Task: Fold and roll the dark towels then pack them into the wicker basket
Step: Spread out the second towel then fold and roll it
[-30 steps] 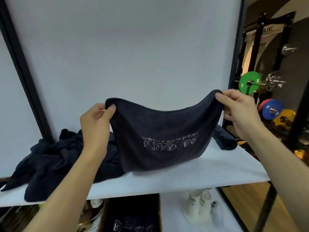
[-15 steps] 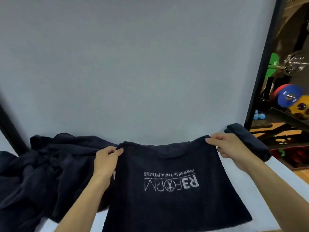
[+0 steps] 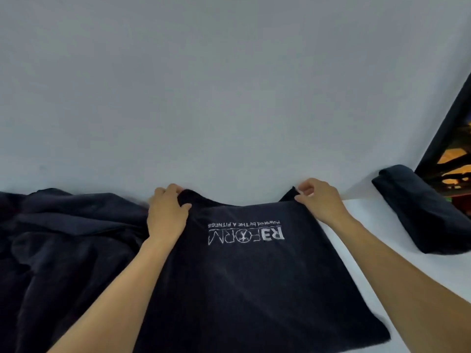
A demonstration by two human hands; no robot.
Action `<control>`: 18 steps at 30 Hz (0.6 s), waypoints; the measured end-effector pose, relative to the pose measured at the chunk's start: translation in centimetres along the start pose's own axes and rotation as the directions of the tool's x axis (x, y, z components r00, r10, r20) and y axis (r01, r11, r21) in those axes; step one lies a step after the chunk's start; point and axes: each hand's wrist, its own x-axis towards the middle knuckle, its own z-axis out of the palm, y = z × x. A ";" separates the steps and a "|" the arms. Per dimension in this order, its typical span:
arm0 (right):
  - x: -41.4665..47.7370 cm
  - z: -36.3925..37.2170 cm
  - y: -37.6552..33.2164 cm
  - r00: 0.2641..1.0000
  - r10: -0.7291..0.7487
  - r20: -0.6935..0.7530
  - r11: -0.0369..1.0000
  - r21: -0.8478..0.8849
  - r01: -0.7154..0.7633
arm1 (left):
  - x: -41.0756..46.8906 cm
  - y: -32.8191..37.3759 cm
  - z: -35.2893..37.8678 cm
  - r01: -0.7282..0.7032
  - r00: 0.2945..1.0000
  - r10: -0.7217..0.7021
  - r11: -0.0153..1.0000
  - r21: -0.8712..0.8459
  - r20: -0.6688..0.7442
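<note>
Both towel (image 3: 254,281) far corners we've got pinched: left hand (image 3: 167,212) on one, right hand (image 3: 318,202) on the other. It's flat on the shelf (image 3: 367,215); near edge and the pile (image 3: 63,238) run off frame.

Looking down on a dark towel (image 3: 249,289) spread flat over a white shelf (image 3: 369,210), printed logo facing up and reading upside down (REFORM, with a smaller line beyond it). Pinching the far left corner with the left hand (image 3: 168,215), thumb on top, fingers curled over the bunched edge. Pinching the far right corner with the right hand (image 3: 321,202), that corner raised a little. Touching the towel's left edge, a crumpled heap of dark towels (image 3: 63,250). Off to the right, apart from it, a rolled dark towel (image 3: 423,215) just beside a black frame post (image 3: 443,123). Behind everything, a plain pale wall (image 3: 229,98).
</note>
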 end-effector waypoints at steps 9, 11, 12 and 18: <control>-13.4 -4.0 -3.8 0.851 -0.297 0.434 0.948 0.026 0.317 | -12.0 1.1 -5.4 -0.345 0.796 0.411 0.911 -0.225 0.444; -16.9 -4.9 -3.7 0.762 -0.260 0.592 0.948 0.007 0.318 | -14.4 -0.3 -7.4 -0.277 0.720 0.389 0.921 -0.275 0.575; -18.4 -5.1 -3.5 0.740 -0.253 0.623 0.933 -0.046 0.358 | -15.6 -1.1 -8.0 -0.322 0.689 0.398 0.917 -0.236 0.606; -23.8 -5.1 -3.5 0.760 -0.336 0.556 0.782 -0.286 0.555 | -20.8 -1.8 -9.4 -0.591 0.713 0.485 0.805 0.061 0.507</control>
